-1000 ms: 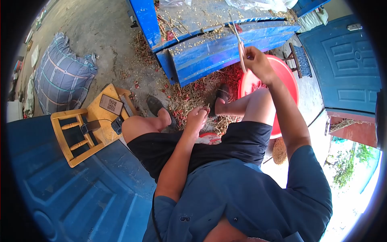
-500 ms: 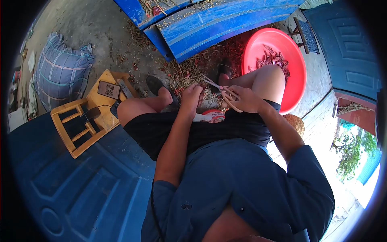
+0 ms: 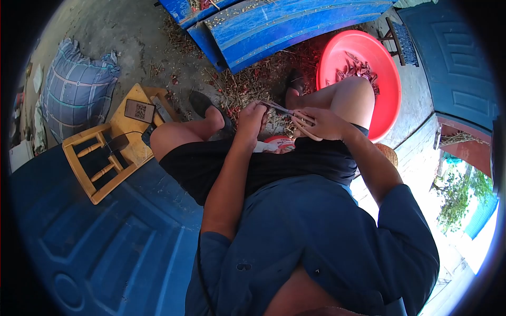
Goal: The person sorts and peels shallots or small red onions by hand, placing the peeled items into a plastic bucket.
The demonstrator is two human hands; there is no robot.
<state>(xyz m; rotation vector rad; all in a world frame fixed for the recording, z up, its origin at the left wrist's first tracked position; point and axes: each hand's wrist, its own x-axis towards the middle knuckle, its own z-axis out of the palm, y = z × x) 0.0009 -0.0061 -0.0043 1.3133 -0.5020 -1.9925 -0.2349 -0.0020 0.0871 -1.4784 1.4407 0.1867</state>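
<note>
My right hand (image 3: 326, 125) grips a pair of scissors (image 3: 304, 124) by its pale handles, with the blades pointing left. My left hand (image 3: 251, 119) is closed, fingers curled together close to the blade tips. Whatever it pinches is too small or hidden to make out. Both hands are above my lap, in front of the knees. Under them, between my legs, a red-and-white container or bag (image 3: 279, 142) shows in part.
A red basin (image 3: 388, 113) holding dark red dried pods (image 3: 358, 71) stands beside my right knee. Plant stalks (image 3: 245, 87) litter the ground before a blue metal trough (image 3: 295, 31). Left are a wooden chair (image 3: 139, 150) bearing a QR-code card (image 3: 140, 111) and a stuffed plaid sack (image 3: 79, 87).
My right hand has turned slightly and the scissors' blades have come closer to my left hand, their tips now at its fingers. The view has shifted slightly.
</note>
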